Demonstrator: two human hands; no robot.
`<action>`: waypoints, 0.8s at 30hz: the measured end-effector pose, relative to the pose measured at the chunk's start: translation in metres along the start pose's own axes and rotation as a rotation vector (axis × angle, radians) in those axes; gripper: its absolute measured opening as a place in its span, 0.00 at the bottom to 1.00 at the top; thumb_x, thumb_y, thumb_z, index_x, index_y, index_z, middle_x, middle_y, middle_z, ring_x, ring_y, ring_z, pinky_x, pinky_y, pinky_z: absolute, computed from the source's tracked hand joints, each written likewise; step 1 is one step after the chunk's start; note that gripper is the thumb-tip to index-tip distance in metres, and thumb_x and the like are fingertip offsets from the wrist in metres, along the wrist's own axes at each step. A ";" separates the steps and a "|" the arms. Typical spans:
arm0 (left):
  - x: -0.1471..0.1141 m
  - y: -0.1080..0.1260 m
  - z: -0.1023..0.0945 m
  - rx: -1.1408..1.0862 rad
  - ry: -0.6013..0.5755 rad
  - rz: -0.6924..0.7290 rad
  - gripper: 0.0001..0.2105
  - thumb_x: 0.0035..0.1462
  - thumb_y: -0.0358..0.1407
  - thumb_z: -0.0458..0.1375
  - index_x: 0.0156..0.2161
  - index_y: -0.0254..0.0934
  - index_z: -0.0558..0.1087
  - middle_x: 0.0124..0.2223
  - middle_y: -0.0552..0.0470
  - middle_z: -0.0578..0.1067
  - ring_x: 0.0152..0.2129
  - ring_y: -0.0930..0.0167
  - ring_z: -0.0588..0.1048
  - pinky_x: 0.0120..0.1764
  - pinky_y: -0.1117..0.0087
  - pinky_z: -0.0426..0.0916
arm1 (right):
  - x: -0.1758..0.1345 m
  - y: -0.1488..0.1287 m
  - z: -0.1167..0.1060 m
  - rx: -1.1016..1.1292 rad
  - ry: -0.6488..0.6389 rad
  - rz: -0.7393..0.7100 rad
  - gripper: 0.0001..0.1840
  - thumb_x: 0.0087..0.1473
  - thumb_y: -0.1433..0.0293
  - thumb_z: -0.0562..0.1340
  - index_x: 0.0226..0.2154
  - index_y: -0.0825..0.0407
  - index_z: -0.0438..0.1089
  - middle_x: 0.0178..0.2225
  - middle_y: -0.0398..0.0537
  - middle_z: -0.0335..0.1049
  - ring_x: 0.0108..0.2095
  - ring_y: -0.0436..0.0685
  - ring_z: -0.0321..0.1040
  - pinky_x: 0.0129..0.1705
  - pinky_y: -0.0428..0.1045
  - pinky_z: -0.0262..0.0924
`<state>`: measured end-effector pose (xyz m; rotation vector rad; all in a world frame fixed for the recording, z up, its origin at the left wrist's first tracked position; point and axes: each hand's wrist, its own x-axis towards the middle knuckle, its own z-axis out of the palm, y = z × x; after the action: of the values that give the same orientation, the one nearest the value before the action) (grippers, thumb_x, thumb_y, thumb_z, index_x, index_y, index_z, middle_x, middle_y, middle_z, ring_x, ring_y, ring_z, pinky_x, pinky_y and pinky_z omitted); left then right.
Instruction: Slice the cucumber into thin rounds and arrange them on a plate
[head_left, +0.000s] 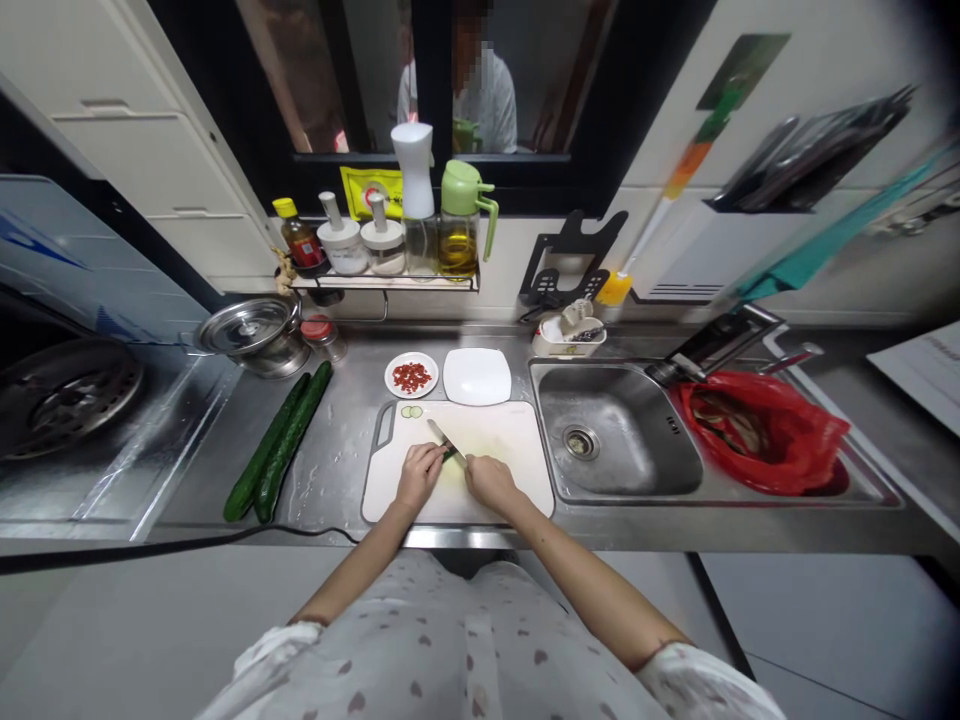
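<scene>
My right hand (491, 484) is closed round the handle of a kitchen knife (441, 434), whose blade points up and to the left over the white cutting board (510, 430). Beside the blade, the closed fingers of my left hand (420, 473) grip a small dark green piece of cucumber (448, 452), mostly hidden by the fingers and the knife. Two pale cucumber slices (412, 411) lie at the board's upper left. Behind the board stand a small plate of chopped red bits (411, 377) and a white square plate (477, 376).
Two whole cucumbers (289, 445) lie on the counter at left, near a lidded steel pot (251, 330) and a red-capped jar (322, 338). A sink (622, 430) and a red plastic bag (795, 430) are on the right. Seasoning bottles (457, 225) line a wall shelf.
</scene>
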<state>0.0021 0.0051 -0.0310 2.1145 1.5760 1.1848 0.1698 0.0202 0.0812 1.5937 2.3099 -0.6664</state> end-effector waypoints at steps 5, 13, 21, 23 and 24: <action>0.000 0.000 0.000 -0.002 -0.003 -0.007 0.12 0.62 0.35 0.50 0.46 0.40 0.73 0.41 0.48 0.74 0.41 0.68 0.69 0.44 0.62 0.67 | 0.002 -0.005 -0.002 0.009 0.005 0.016 0.18 0.59 0.73 0.46 0.46 0.55 0.65 0.40 0.58 0.73 0.43 0.58 0.69 0.42 0.49 0.58; -0.001 0.001 0.000 -0.004 -0.002 -0.006 0.12 0.61 0.34 0.50 0.46 0.41 0.73 0.42 0.48 0.74 0.41 0.68 0.69 0.44 0.62 0.67 | -0.023 0.009 0.008 -0.011 -0.041 0.030 0.17 0.58 0.72 0.47 0.45 0.55 0.66 0.39 0.59 0.73 0.42 0.60 0.70 0.40 0.51 0.58; -0.001 -0.001 0.001 -0.013 -0.003 -0.006 0.12 0.61 0.35 0.49 0.46 0.41 0.73 0.42 0.48 0.74 0.41 0.68 0.70 0.44 0.62 0.67 | -0.022 0.008 0.006 0.002 -0.065 0.045 0.16 0.57 0.72 0.49 0.44 0.55 0.67 0.39 0.59 0.73 0.42 0.59 0.70 0.41 0.50 0.58; -0.001 -0.001 0.001 -0.016 -0.008 -0.007 0.12 0.62 0.35 0.49 0.46 0.40 0.73 0.42 0.48 0.74 0.41 0.68 0.70 0.44 0.61 0.67 | -0.017 0.007 0.007 0.000 -0.045 0.036 0.16 0.58 0.72 0.49 0.44 0.54 0.67 0.39 0.58 0.73 0.42 0.58 0.70 0.41 0.50 0.58; -0.001 -0.002 0.001 -0.016 -0.009 -0.007 0.12 0.62 0.35 0.49 0.46 0.40 0.73 0.42 0.48 0.74 0.41 0.68 0.70 0.44 0.61 0.67 | -0.014 0.007 0.007 -0.002 -0.034 0.033 0.16 0.58 0.72 0.48 0.44 0.55 0.67 0.39 0.58 0.73 0.43 0.59 0.70 0.41 0.50 0.58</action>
<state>0.0017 0.0055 -0.0329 2.0993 1.5635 1.1798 0.1807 0.0071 0.0801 1.6028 2.2546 -0.6788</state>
